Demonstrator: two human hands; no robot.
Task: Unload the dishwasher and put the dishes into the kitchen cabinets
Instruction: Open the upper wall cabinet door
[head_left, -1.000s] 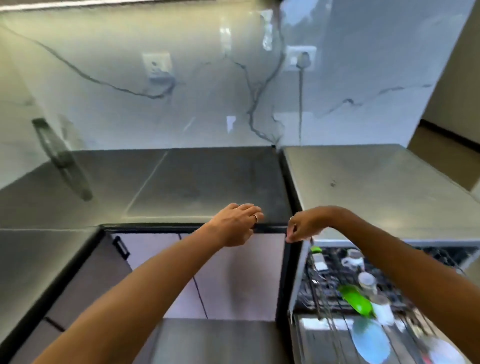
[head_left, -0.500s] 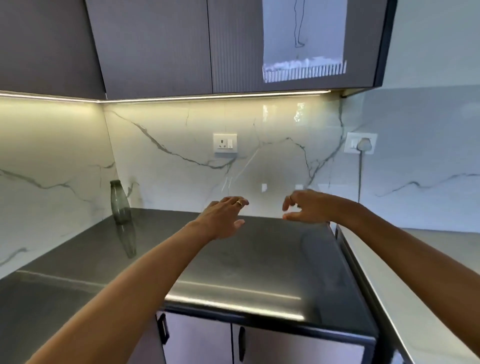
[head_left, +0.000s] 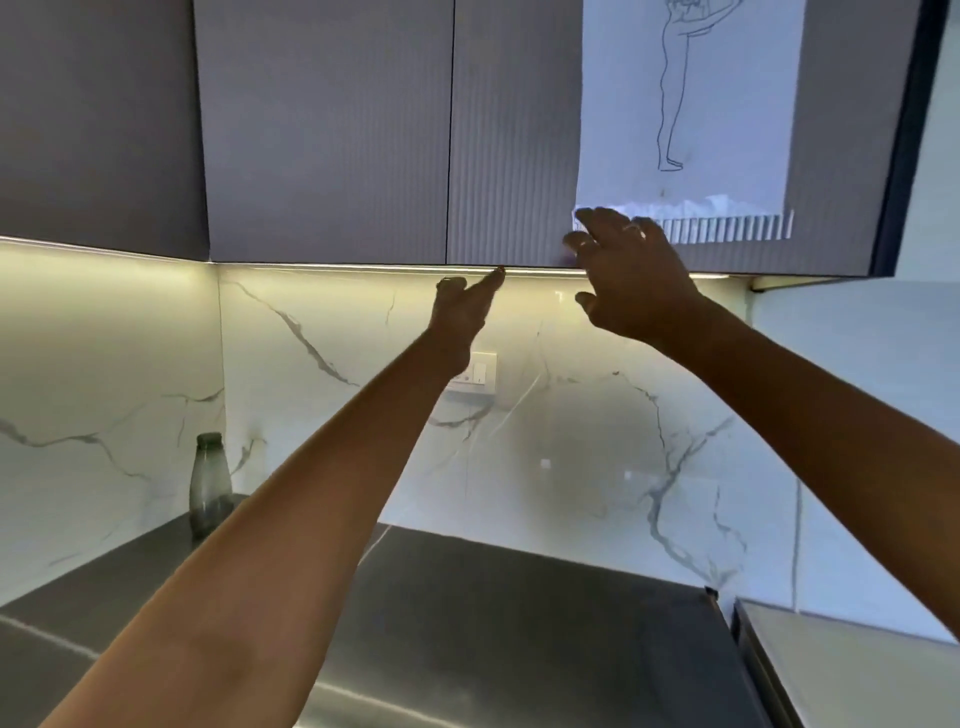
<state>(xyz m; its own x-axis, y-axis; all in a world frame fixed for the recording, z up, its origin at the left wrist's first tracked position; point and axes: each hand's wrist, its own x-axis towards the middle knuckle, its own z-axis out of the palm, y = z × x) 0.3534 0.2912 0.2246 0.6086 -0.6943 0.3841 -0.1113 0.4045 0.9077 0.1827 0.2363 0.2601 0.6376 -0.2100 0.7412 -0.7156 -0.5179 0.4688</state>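
**Desk:** What is nearest you?

**Caption:** Your two bare forearms rise from the bottom of the frame over the dark countertop (head_left: 467, 623), which runs below and in front of the upper cabinet (head_left: 332, 130). A pale surface (head_left: 841, 670) adjoins the countertop on the right, well below the cabinet.

**Desk:** And the hands?

**Caption:** Your left hand (head_left: 462, 306) reaches up just under the cabinet's bottom edge. One finger is extended, its tip at the edge near the seam between two doors; the other fingers are loosely curled and hold nothing. Whether the tip actually touches the edge, you cannot tell. Your right hand (head_left: 628, 280) is raised to the right of it, fingers spread and relaxed, lying in front of the lower part of the right-hand door (head_left: 514, 130). It holds nothing.

**Desk:** Where are the dishes?

**Caption:** No dish is in either hand. The cabinet doors above the countertop are closed.

**Desk:** What lies beyond?

**Caption:** A glass bottle (head_left: 209, 486) stands upright on the countertop, well below the cabinet and to the left, against the white marble backsplash (head_left: 571, 467). A wall socket (head_left: 475, 371) sits on the backsplash below the cabinet, partly behind your left wrist. A light strip (head_left: 337, 266) glows along the cabinet's underside. A sheet of paper with a line drawing of a figure (head_left: 685, 104) hangs on the right-hand door, its lower edge just above your right fingers.
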